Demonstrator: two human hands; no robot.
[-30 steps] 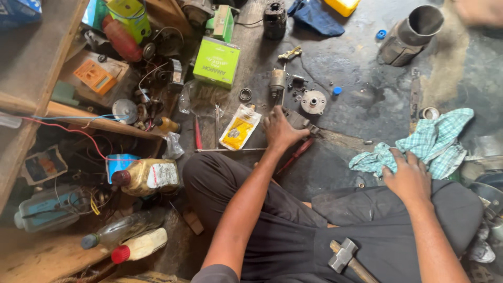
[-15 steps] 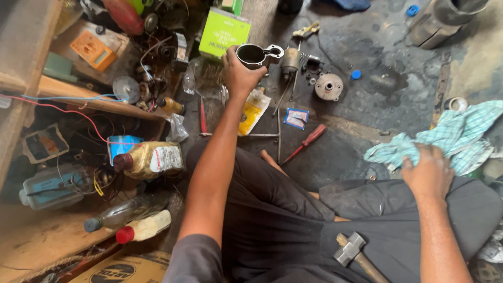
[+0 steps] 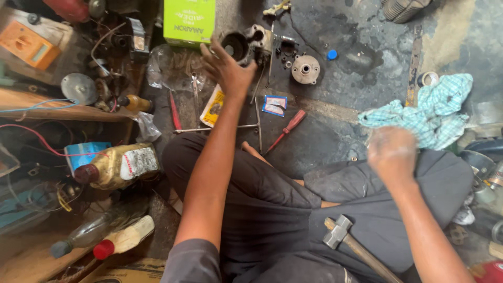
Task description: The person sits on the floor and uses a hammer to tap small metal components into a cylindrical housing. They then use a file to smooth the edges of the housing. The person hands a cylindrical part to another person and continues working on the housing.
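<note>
Sitting cross-legged on a dark, greasy floor (image 3: 335, 131), a person reaches out with the left hand (image 3: 228, 68). Its fingers are spread apart and it holds nothing. It hangs just beside a round black metal cup (image 3: 234, 46), which rests on the floor and touches a grey metal engine part (image 3: 260, 37).

Next to the black metal cup, on its far side from the engine part, is a bright green box (image 3: 189, 21). Nearer the person than the cup lie a yellow packet (image 3: 214, 106), a thin metal rod (image 3: 258, 118) and a small blue and white card (image 3: 275, 105). A red screwdriver (image 3: 285, 131) lies just past the card. A round grey disc (image 3: 305, 69) sits a little way from the cup, on the engine part's side.

The right hand (image 3: 392, 153) is far from the cup, up above the person's knee. It is blurry, so I cannot tell if it is open or closed. A green checked cloth (image 3: 424, 112) lies on the floor near that hand. A hammer (image 3: 340, 236) rests on the person's lap. Well away from the cup, by the person's other knee, is a brown oil bottle (image 3: 118, 166).
</note>
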